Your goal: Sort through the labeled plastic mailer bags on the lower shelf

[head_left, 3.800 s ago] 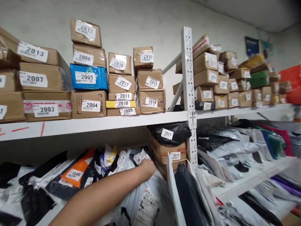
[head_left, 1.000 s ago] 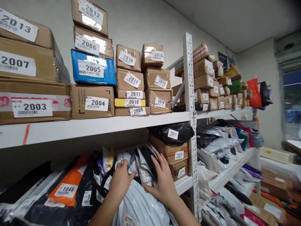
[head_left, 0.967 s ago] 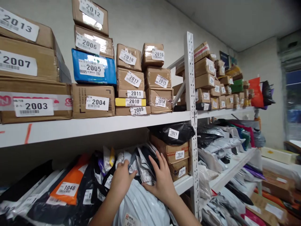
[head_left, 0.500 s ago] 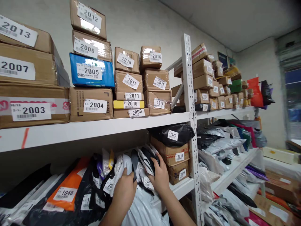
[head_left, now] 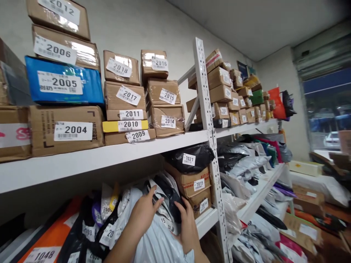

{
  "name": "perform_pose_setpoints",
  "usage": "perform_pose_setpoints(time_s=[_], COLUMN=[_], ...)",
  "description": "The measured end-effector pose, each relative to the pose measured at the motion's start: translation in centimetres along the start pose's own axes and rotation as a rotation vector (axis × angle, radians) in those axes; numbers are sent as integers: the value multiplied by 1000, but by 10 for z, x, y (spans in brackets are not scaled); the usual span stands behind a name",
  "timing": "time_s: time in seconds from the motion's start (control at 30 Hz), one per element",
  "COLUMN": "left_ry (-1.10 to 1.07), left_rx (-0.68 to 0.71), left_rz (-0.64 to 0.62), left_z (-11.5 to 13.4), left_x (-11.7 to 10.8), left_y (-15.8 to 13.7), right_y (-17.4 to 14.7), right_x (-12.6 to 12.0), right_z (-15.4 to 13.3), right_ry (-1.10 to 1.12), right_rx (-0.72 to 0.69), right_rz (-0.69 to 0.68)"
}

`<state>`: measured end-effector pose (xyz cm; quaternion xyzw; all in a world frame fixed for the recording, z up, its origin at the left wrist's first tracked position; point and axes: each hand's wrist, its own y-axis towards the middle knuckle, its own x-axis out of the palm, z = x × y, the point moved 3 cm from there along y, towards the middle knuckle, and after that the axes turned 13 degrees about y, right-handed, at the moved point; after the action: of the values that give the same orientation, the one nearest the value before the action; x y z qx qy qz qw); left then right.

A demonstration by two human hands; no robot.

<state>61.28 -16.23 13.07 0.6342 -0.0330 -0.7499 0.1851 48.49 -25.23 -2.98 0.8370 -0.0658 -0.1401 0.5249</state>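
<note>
Mailer bags (head_left: 164,204) are standing packed on edge on the lower shelf (head_left: 208,219), left of the cardboard boxes (head_left: 192,182) under the black bag tagged 2021 (head_left: 192,157). Upper shelf (head_left: 109,155) is carrying numbered boxes. Left hand (head_left: 144,213) is lying half open on a grey bag, fingers spread, not closed on it. Right hand (head_left: 188,226) is curling loosely against the dark bags, grip unclear. Bags are looking soft, light, slippery; best pinched at a top edge.
</note>
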Motion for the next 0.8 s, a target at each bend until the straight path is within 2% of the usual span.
perform_pose_setpoints(time_s=[0.13,0.3,0.37,0.43,0.5,0.6,0.67,0.7,0.73,0.77,0.8], left_ry=[-165,-238,-335,-482,-646,-847,-971,-1038,-1102,-1161,-1216], left_rx=[-33,-14,19,24,4,-78,-168,-213,-250,-263,-255], left_rz=[-50,-1,76,204,344,494,538,519,469,381,276], left_z=[-10,-17,-15,-11,-3,15,31,40,52,66,83], left_x=[15,24,23,19,13,7,15,25,38,56,75], left_y=[11,11,4,-13,-36,-71,-88,-93,-96,-98,-100], right_y=[8,28,31,21,-10,-100,-172,-205,-235,-259,-278], right_x=[4,0,-9,-24,-44,-67,-66,-65,-62,-61,-64], right_z=[-13,-39,-41,-34,-17,19,32,36,37,39,43], right_ry=[-118,-241,-164,55,375,792,930,937,968,969,941], right_rx=[-80,-87,-104,-101,41,446,659,756,823,928,1028], right_rz=[98,162,126,62,70,208,12,-24,-134,-173,-114])
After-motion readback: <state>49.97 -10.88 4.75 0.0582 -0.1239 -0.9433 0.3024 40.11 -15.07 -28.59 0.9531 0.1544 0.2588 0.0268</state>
